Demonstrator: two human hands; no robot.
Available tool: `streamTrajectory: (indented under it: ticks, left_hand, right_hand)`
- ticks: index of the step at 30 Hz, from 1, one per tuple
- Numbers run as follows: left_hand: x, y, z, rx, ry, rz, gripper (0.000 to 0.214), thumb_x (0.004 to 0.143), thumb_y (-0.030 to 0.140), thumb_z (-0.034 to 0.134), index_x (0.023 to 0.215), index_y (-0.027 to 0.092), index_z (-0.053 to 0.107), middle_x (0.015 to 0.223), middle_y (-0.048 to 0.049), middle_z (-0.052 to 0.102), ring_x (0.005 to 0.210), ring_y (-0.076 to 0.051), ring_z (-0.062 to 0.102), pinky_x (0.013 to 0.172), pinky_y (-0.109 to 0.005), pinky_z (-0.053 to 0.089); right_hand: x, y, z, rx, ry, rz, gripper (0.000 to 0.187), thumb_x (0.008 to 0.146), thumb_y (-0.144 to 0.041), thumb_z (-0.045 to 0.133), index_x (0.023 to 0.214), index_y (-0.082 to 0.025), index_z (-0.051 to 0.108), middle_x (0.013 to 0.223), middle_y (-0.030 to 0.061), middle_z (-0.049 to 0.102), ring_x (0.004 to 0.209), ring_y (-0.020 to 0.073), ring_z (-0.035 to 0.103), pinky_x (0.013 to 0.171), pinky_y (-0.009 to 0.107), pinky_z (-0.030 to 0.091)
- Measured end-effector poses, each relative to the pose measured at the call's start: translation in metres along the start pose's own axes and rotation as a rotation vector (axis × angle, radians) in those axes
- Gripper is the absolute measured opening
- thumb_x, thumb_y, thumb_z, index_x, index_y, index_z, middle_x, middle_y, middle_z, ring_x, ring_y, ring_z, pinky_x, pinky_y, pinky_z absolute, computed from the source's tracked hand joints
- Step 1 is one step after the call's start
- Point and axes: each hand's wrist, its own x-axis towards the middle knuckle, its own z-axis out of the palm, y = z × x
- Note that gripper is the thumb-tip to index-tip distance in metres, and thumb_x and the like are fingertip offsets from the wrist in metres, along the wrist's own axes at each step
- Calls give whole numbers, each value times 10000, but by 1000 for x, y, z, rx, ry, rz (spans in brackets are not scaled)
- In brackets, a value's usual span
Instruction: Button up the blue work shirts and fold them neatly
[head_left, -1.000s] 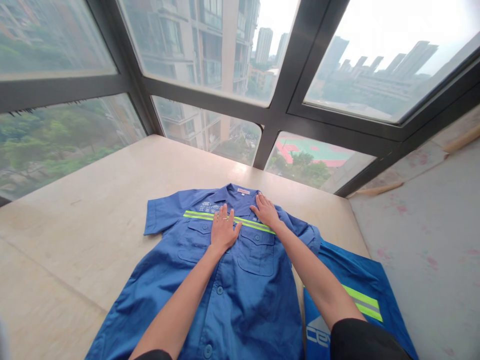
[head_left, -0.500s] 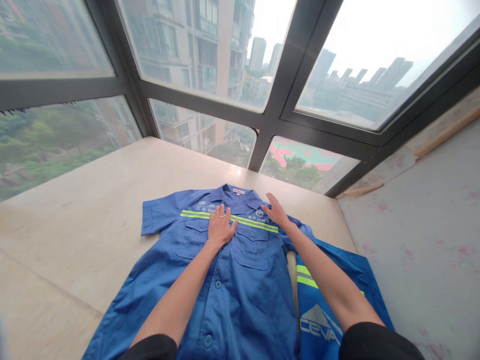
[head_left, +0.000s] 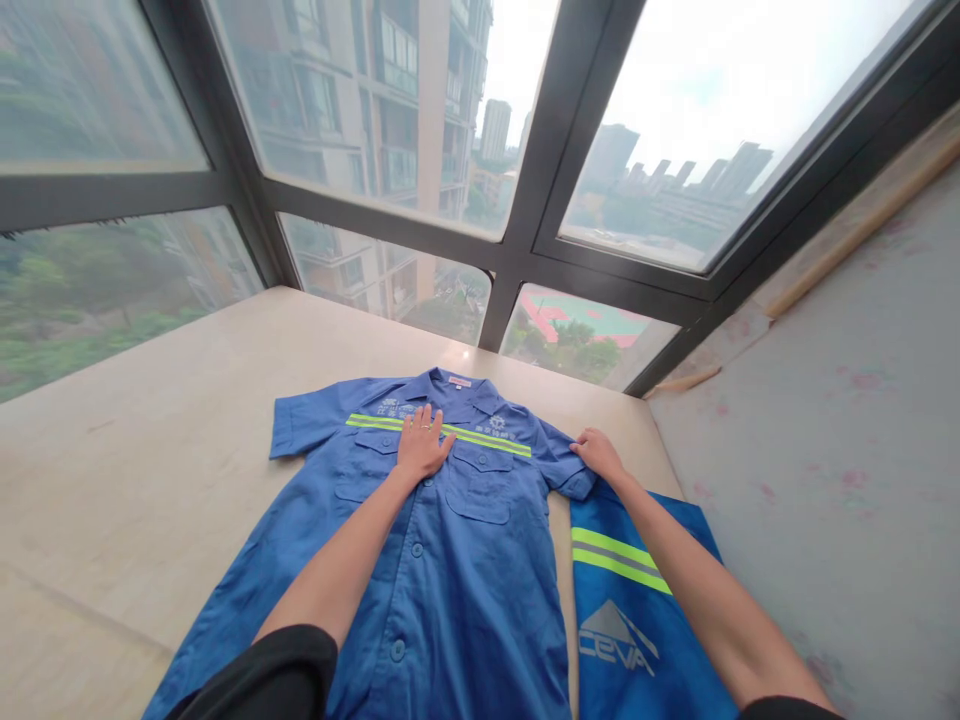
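Observation:
A blue short-sleeved work shirt [head_left: 480, 560] lies front up, its collar pointing away from me. It has chest pockets, buttons, white lettering and a yellow-green reflective stripe across the chest. My left hand [head_left: 424, 443] rests flat on the chest beside the button placket, fingers stretched out. At the shirt's right sleeve, my right hand [head_left: 598, 453] pinches the outer edge of the cloth. Under my right forearm is another blue garment [head_left: 630, 620] with a yellow-green stripe and a silver logo, partly hidden by the arm.
Both garments lie on a pale stone-like ledge [head_left: 150, 420]. Windows with dark frames [head_left: 390, 225] border it at the back and left. A wall with flowered paper [head_left: 825, 450] rises close on the right.
My right hand has moved from the shirt's right shoulder out to the sleeve edge and closed on it. My left hand still presses on the chest. The view has shifted slightly.

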Motion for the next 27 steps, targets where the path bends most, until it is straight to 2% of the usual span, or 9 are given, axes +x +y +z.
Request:
streamTrajectory:
  ticks: [6, 11, 14, 17, 19, 22, 24, 25, 27]
  left_hand:
    - [-2, 0, -1, 16, 18, 12, 668, 955, 526, 299, 1488, 132, 385, 1570, -163, 318, 1460, -317, 271, 1182, -498, 187]
    - [-2, 3, -11, 44, -2, 7, 633, 930, 460, 383, 1466, 125, 412, 1542, -180, 369, 1444, -326, 299, 1162, -496, 225]
    - [11, 7, -25, 60, -34, -13, 534, 921, 457, 395, 1311, 141, 577, 1417, -197, 523, 1330, -348, 452, 1071, -526, 344]
    - [35, 22, -42, 72, -7, -34, 464, 935, 397, 361, 1100, 94, 672, 1215, -245, 633, 1176, -377, 554, 985, -583, 390]
    - [53, 41, -48, 66, 35, 51, 437, 941, 325, 347, 1135, 68, 643, 1257, -263, 601, 1240, -379, 502, 1035, -594, 343]
    - [79, 76, -46, 29, 30, 290, 414, 948, 297, 365, 1249, 118, 584, 1414, -172, 524, 1380, -289, 381, 1146, -461, 272]
    - [94, 96, -37, 8, -20, 419, 402, 946, 303, 393, 1278, 168, 575, 1458, -92, 506, 1416, -225, 342, 1174, -368, 243]
    - [100, 103, -30, 2, -48, 459, 401, 946, 306, 401, 1283, 177, 575, 1463, -78, 506, 1421, -215, 339, 1178, -359, 240]
    - [109, 109, -16, -3, -97, 478, 420, 950, 328, 404, 1296, 157, 571, 1458, -109, 509, 1416, -237, 358, 1167, -402, 270]
  right_hand:
    - [7, 10, -16, 163, 43, 52, 203, 811, -314, 556, 675, -190, 640, 810, 66, 696, 839, 208, 621, 750, 282, 425]
    - [6, 20, -32, 318, 42, 82, 211, 757, -365, 594, 626, -200, 598, 686, 20, 651, 718, 190, 592, 677, 276, 419]
    - [5, 18, -33, 432, 52, 120, 195, 774, -366, 575, 742, -183, 634, 754, 34, 678, 759, 187, 617, 679, 266, 442]
    - [6, 14, -32, 547, 31, 180, 305, 828, -417, 546, 926, -148, 650, 834, 73, 708, 743, 184, 641, 624, 258, 462]
    - [7, 11, -32, 612, -26, 206, 377, 823, -459, 588, 1001, -133, 652, 837, 86, 719, 680, 178, 646, 562, 253, 463]
    - [9, 11, -36, 757, -171, 229, 456, 719, -386, 747, 1081, -126, 650, 812, 75, 726, 632, 170, 649, 531, 242, 472]
    - [10, 13, -38, 834, -229, 217, 496, 658, -302, 801, 1100, -126, 658, 776, 51, 718, 640, 161, 651, 550, 229, 482]
    - [10, 14, -39, 836, -236, 204, 482, 652, -282, 803, 1089, -127, 670, 759, 41, 714, 649, 157, 650, 560, 223, 484]
    - [10, 17, -40, 765, -232, 182, 398, 675, -283, 780, 1036, -130, 707, 730, 31, 707, 648, 147, 642, 558, 211, 479]
